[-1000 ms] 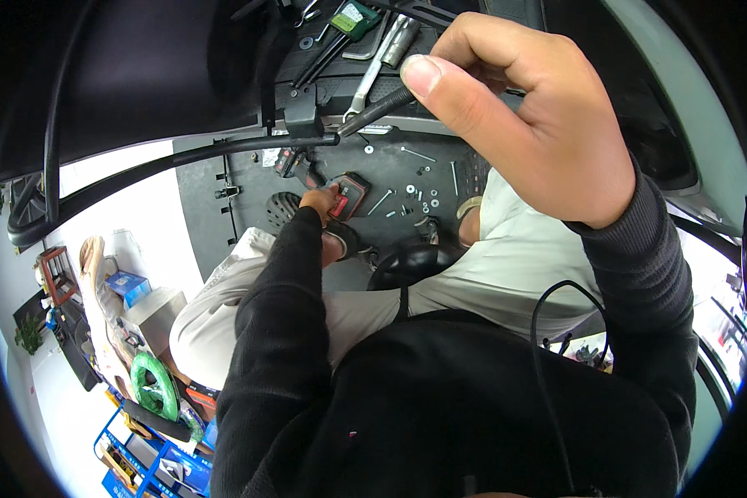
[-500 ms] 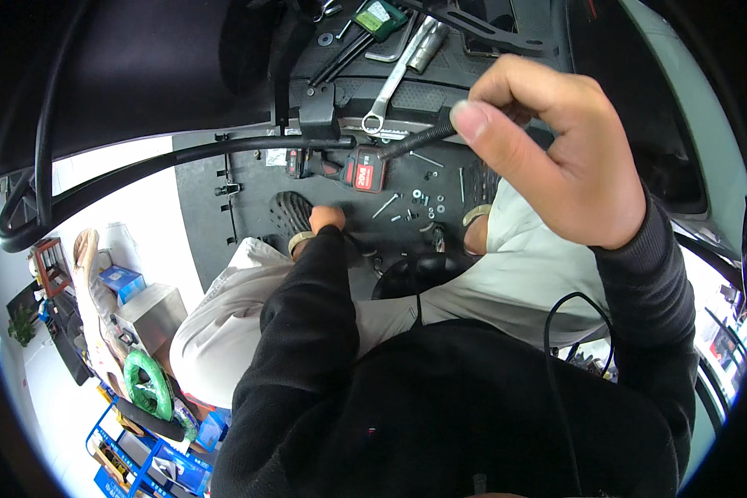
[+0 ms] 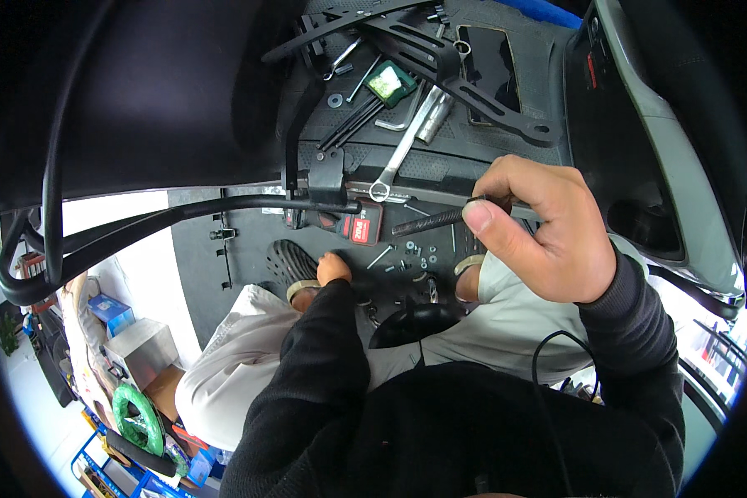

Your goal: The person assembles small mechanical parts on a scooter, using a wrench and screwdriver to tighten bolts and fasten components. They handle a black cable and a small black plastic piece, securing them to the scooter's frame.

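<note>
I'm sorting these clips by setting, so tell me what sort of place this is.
Probably a repair workshop, perhaps for scooters or similar vehicles. A wrench and hex keys lie on a dark mat, small screws are scattered near the feet, and the right hand holds a threaded rod.
</note>
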Available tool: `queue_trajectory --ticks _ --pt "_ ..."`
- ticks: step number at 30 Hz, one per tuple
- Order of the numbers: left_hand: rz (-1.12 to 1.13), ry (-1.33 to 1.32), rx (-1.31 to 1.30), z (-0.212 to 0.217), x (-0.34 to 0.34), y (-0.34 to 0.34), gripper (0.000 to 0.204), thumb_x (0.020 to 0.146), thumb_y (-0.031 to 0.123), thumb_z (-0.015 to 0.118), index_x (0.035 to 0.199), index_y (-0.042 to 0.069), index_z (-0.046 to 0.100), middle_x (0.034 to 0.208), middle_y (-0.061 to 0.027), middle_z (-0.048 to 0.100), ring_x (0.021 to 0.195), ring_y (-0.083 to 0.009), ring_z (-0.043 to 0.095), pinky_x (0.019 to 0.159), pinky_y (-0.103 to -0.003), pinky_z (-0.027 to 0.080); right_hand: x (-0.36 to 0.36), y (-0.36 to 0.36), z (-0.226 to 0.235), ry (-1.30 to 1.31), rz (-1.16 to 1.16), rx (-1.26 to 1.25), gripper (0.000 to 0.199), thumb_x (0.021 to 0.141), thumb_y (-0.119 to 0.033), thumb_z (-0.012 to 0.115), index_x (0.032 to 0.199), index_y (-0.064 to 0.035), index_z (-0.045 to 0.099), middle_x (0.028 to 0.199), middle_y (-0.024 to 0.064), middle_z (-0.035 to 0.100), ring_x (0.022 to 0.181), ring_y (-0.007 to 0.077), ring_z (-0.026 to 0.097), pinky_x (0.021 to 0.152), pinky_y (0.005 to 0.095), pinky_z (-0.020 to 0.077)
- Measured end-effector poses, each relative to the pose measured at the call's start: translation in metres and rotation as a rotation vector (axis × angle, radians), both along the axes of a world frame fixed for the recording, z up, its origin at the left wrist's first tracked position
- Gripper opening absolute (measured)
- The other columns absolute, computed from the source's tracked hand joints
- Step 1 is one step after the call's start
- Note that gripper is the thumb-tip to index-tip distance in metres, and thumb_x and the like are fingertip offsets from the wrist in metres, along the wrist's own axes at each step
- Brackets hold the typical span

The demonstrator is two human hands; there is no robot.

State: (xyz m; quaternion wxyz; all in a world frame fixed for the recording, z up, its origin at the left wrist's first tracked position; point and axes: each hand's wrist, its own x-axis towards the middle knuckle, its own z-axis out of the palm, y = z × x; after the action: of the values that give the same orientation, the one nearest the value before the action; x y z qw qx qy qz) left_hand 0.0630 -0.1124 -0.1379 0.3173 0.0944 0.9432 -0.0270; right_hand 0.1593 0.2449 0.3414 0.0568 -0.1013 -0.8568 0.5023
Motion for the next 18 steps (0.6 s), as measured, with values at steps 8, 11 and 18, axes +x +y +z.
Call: queue_trajectory --ticks 8,11,18 --pt "0.030 -0.039 -0.001 0.008 -0.003 0.003 0.027 0.098 0.014 0.061 0.115 -0.003 0.073 0.122 -0.0247 0.074 0.111 -0.0395 0.075 0.096 -0.045 0.061 -0.001 0.002 -0.003 -0.011 0.002 0.010 0.029 0.101 -0.024 0.071 0.094 0.0040 0.068 0.079 0.0110 0.067 0.068 0.0190 0.066 0.064 0.0309 0.0509" --pt "0.063 -0.108 -0.020 0.011 -0.004 0.008 0.027 0.098 0.015 0.062 0.114 0.000 0.077 0.122 -0.0244 0.075 0.114 -0.0393 0.074 0.096 -0.045 0.061 -0.005 0.003 -0.002 -0.042 0.001 0.014 0.029 0.101 -0.023 0.071 0.094 0.0043 0.067 0.077 0.0105 0.067 0.067 0.0185 0.066 0.064 0.0309 0.0513" --pt "-0.704 -0.834 -0.252 0.081 -0.023 0.099 0.024 0.084 0.018 0.078 0.103 0.006 0.084 0.101 -0.0134 0.081 0.091 -0.0249 0.077 0.075 -0.044 0.061 -0.010 0.007 -0.008 0.023 -0.039 0.017 0.027 0.104 -0.021 0.070 0.102 0.0055 0.068 0.081 0.0113 0.071 0.071 0.0160 0.069 0.068 0.0294 0.0543"
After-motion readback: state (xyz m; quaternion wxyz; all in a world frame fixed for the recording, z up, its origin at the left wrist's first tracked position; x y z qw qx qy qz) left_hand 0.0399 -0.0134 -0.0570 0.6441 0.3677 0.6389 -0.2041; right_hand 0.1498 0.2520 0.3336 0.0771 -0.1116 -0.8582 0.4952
